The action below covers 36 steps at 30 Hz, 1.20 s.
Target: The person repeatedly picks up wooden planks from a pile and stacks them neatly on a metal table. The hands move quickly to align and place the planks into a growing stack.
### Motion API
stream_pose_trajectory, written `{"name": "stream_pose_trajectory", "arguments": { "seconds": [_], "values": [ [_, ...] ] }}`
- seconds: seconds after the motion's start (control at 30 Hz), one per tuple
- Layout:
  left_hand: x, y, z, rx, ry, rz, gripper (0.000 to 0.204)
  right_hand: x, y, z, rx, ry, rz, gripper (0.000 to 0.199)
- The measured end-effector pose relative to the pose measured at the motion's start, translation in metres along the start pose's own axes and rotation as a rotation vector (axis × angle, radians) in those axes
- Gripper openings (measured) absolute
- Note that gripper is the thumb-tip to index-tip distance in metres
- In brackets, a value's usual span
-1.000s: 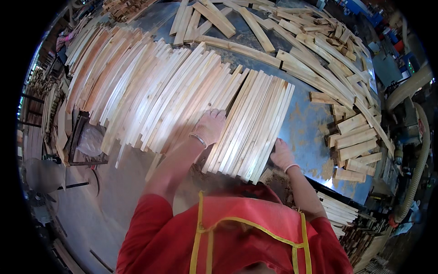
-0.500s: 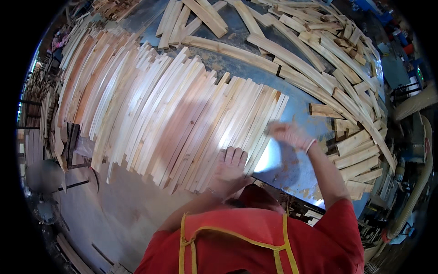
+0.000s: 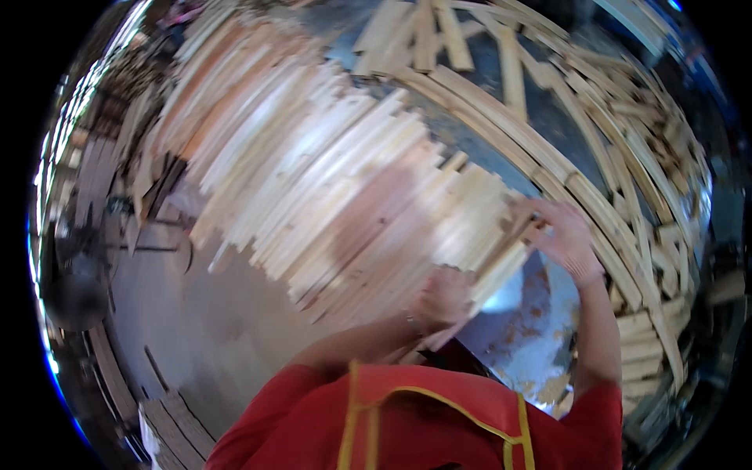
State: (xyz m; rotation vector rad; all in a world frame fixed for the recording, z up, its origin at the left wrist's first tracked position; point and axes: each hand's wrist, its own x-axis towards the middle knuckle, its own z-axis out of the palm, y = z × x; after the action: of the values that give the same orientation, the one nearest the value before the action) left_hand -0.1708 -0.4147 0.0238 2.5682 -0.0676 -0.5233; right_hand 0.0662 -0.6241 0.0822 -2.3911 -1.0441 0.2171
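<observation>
A long row of pale wooden strips (image 3: 345,211) lies side by side on the metal table (image 3: 540,313). My right hand (image 3: 565,239) is closed over the far end of a wooden strip (image 3: 504,276) at the row's right edge. A dark gap shows between that strip and its neighbours near the fingers. Toward the near end of the same strip, my left hand (image 3: 445,299) rests on the wood at the row's edge. Motion blur smears its fingers, so its grip is unclear.
Loose boards (image 3: 501,117) lie across the table's far side. More wood pieces (image 3: 650,329) are heaped at the right. Bare floor (image 3: 227,313) shows at the lower left, with a dark round object (image 3: 78,294) and stacked planks (image 3: 176,423) beyond it.
My right hand has gone from above the row's right edge to the strip's far end and closed on it. My left hand, flat before, is now bunched. The whole view has turned.
</observation>
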Motion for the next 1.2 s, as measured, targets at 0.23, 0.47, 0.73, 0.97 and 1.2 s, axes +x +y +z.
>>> {"name": "stream_pose_trajectory", "arguments": {
  "seconds": [0.23, 0.47, 0.73, 0.97, 1.2],
  "values": [
    [0.034, -0.001, -0.168, -0.458, 0.433, 0.053, 0.038, -0.129, -0.041, 0.072, 0.781, 0.148, 0.903, 0.092],
    [-0.047, -0.27, -0.311, -0.297, 0.345, 0.0, 0.055, -0.145, -0.128, 0.24, 1.117, 0.194, 0.785, 0.119],
    [-0.163, -0.448, -0.314, 0.015, 0.401, -0.656, 0.095, -0.137, -0.13, 0.238, 1.063, 0.266, 0.818, 0.116],
    [-0.188, -0.376, -0.266, 0.242, 0.34, -0.734, 0.117, -0.137, -0.132, 0.24, 1.034, 0.281, 0.869, 0.111],
    [-0.252, -0.36, -0.263, -0.014, 0.376, -0.784, 0.105, -0.136, -0.136, 0.239, 1.006, 0.303, 0.826, 0.108]
  ]
}}
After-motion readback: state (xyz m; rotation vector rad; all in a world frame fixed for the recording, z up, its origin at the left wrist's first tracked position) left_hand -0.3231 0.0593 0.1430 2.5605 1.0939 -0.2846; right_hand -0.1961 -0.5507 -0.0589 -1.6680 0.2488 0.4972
